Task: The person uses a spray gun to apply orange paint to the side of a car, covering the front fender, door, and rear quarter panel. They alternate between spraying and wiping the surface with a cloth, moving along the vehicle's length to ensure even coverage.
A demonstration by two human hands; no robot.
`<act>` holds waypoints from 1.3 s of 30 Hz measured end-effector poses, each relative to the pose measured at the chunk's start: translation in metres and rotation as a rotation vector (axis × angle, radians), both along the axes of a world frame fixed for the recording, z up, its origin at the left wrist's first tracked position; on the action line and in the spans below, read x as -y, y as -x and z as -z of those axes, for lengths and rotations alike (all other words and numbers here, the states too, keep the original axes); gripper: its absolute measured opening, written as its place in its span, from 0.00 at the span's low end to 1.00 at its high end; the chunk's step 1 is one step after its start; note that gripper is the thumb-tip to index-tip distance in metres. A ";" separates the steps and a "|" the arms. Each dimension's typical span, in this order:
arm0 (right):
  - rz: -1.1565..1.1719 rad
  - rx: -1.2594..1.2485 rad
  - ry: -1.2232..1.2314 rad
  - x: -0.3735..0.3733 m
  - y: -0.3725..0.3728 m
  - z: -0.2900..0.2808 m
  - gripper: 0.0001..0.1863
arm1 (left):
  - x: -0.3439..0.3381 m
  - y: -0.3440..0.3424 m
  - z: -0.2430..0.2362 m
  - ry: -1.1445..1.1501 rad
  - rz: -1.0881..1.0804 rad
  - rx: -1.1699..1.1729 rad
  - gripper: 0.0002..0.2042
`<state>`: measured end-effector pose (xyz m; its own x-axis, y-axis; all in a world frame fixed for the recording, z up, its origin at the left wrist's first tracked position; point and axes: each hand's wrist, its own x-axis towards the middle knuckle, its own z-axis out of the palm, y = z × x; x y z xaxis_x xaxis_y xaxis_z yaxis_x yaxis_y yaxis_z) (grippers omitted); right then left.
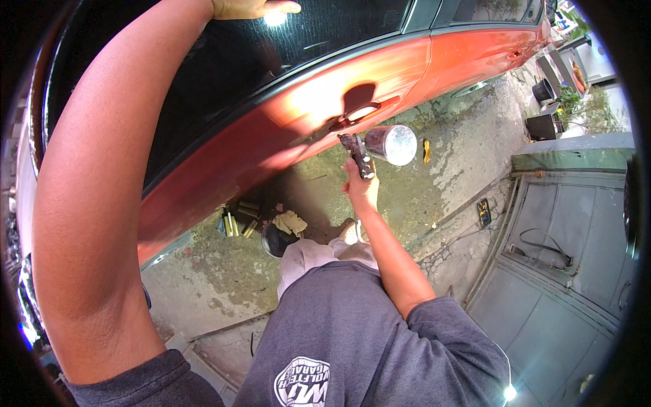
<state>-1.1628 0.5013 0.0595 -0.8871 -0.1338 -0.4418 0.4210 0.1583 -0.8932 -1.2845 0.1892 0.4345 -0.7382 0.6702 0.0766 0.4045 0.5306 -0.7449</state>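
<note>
A dark spray gun (359,157) is gripped in my right hand (363,186), its front end close to the door handle (358,115) of the red car (393,78). Beside the gun is a reddish, see-through cup (380,143) with a pale round end, apparently joined to it. My left arm reaches up across the car's dark window (305,34). At the top edge my left hand (247,8) is partly cut off. Its visible fingers are stretched out over the glass, beside a bright spot of glare.
Beneath the car's side lie a dark bowl (274,241), a crumpled beige cloth (290,223) and several pale sticks or tubes (230,224). A yellow object (426,151) rests on the wet-looking concrete (461,156). Grey metal doors (542,271) stand at right, potted plants (546,122) farther back.
</note>
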 end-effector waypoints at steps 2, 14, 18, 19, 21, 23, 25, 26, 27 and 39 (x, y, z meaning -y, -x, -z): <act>0.001 -0.007 -0.028 -0.002 0.003 -0.011 0.25 | 0.000 -0.001 0.001 0.000 -0.001 0.001 0.41; -0.032 -0.184 -0.178 -0.012 0.072 -0.058 0.30 | 0.006 0.005 0.002 -0.091 0.057 0.034 0.39; -0.018 -0.229 -0.209 -0.011 0.082 -0.058 0.33 | 0.005 0.003 0.002 -0.094 0.070 0.027 0.39; -0.019 -0.225 -0.222 -0.010 0.082 -0.057 0.34 | 0.004 0.003 0.002 -0.096 0.073 0.027 0.39; -0.028 -0.231 -0.253 -0.007 0.085 -0.058 0.35 | 0.007 0.004 0.003 -0.070 0.072 -0.002 0.39; -0.034 -0.255 -0.296 -0.007 0.087 -0.058 0.35 | 0.007 0.005 0.003 -0.070 0.070 -0.006 0.39; -0.031 -0.277 -0.340 -0.009 0.090 -0.052 0.35 | 0.005 0.005 0.002 -0.095 0.067 0.013 0.39; -0.032 -0.287 -0.362 -0.008 0.089 -0.053 0.36 | 0.005 0.005 0.002 -0.089 0.065 0.013 0.39; -0.039 -0.269 -0.354 -0.008 0.088 -0.055 0.36 | 0.006 0.005 0.002 -0.084 0.063 0.013 0.39; -0.043 -0.218 -0.300 -0.014 0.085 -0.056 0.36 | 0.009 -0.003 0.002 -0.088 0.051 0.017 0.39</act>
